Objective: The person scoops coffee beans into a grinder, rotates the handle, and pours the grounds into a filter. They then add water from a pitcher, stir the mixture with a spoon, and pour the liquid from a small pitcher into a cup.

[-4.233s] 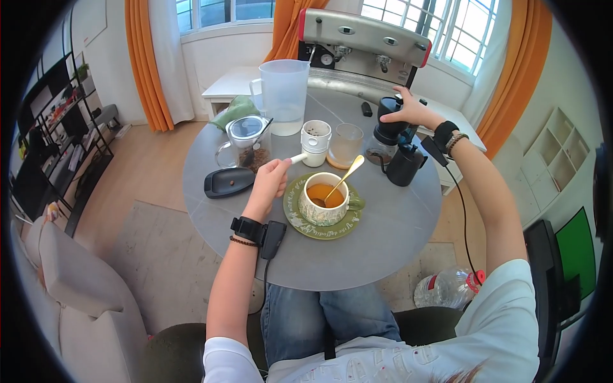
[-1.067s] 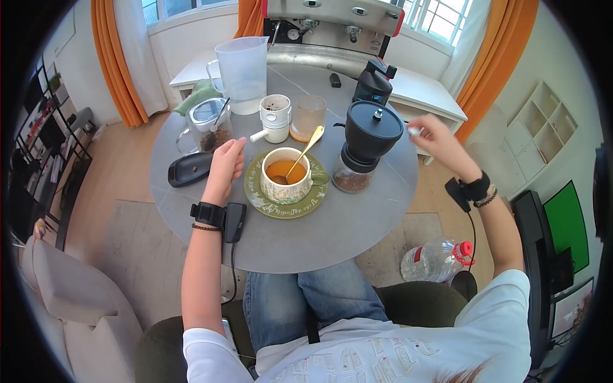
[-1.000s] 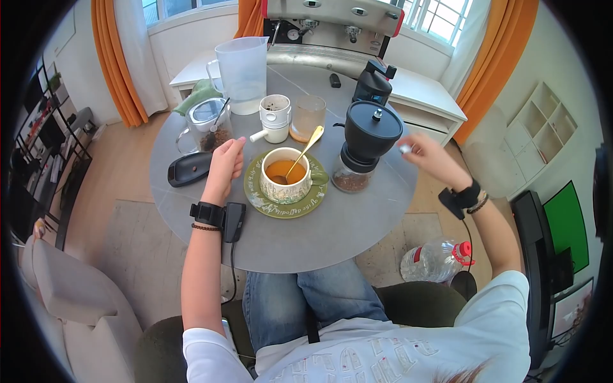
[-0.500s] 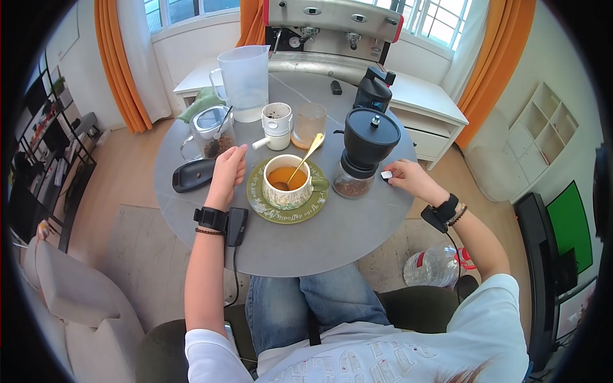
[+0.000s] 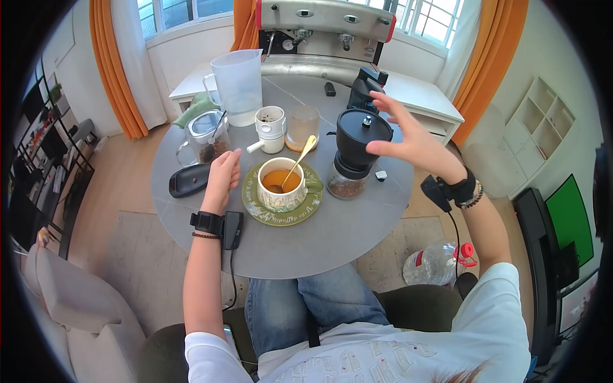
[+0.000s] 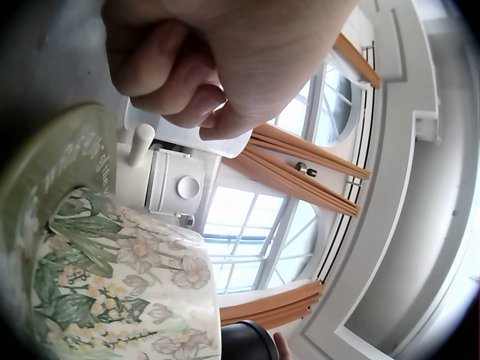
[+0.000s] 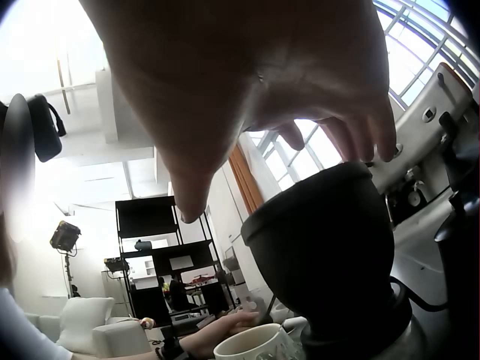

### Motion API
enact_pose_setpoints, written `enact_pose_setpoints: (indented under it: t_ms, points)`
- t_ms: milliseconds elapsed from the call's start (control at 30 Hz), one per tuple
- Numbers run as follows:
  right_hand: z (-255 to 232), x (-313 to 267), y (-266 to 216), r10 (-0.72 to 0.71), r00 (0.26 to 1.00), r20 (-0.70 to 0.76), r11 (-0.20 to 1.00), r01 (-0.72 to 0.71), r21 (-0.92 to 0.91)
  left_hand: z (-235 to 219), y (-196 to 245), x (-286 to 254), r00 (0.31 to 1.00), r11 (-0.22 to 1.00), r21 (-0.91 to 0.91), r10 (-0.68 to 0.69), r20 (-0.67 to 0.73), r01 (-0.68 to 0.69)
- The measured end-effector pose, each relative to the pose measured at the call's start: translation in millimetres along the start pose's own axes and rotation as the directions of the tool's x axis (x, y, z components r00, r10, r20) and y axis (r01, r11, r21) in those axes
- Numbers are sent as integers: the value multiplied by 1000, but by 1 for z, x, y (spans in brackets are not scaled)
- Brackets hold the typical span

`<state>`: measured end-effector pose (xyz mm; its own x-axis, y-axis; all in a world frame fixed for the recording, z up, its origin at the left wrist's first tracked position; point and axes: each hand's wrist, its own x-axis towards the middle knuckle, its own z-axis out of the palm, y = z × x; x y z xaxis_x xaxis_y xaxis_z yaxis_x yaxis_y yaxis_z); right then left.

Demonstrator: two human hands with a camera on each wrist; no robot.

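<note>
Black grinder (image 5: 357, 142) stands beside the right hand (image 5: 421, 147), fingers (image 5: 394, 110) spread; left hand (image 5: 224, 175) curled. Best grip it squarely.

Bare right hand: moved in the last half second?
Yes: the right hand rose from beside the clear jar of the black grinder toward its round lid.

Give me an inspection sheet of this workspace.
Surface: round grey table, pale lines.
Job's things: black grinder upright on a part-filled jar; small white-and-black piece beside it.
Clutter: cup, spoon inside, on green saucer; plastic pitcher, black dish.
Hands: left hand curled, nothing seen in it; right hand spread at the grinder's top, contact unclear.
Cables: left cable and right cable hang from the wrist cameras.
Surroundings: espresso machine behind the table, bottle on the floor, sofa at left.
</note>
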<state>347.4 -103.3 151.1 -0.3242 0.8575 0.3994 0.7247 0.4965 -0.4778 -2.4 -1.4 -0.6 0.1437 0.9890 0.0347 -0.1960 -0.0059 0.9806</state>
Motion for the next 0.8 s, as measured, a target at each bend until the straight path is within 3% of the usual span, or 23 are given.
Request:
enact_pose_setpoints:
  t_ms: [200,400,600,800]
  points:
    - [15,9,-2,145,987,67,988,-148,41,-2,-2,2,1000,1000,-12,-3,8,3]
    - [18,10,7,127,991,47,979,-132,153,-1,-2,2,1000,1000,-11,8,12,-8]
    - [22,9,8,49,998,-35,996,-46,74,-1,-2,2,1000,1000,0,-10,3,10]
    - [24,9,10,67,997,-44,988,-61,139,0,-3,2,1000,1000,-1,-9,3,9]
